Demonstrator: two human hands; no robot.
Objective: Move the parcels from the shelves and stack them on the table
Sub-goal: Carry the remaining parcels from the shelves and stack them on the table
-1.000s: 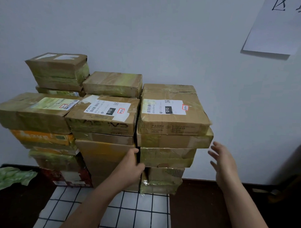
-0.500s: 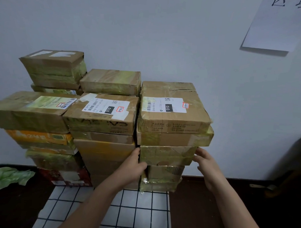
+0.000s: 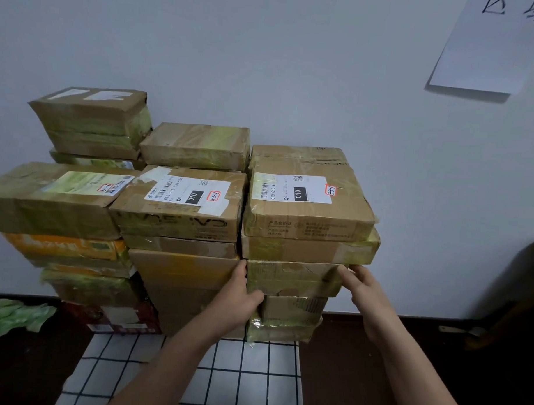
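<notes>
Brown parcels (image 3: 308, 203); white black-checked cloth (image 3: 253, 371); green leaves (image 3: 13, 314).

Taped brown cardboard parcels (image 3: 308, 203) in wall-side stacks

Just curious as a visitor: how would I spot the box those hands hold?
Against the white wall, take the rightmost stack of brown cardboard parcels. Third from its top lies a crumpled, yellow-taped parcel, left hand and right hand gripping its ends. Unlike the top parcel, it bears no white label.
</notes>
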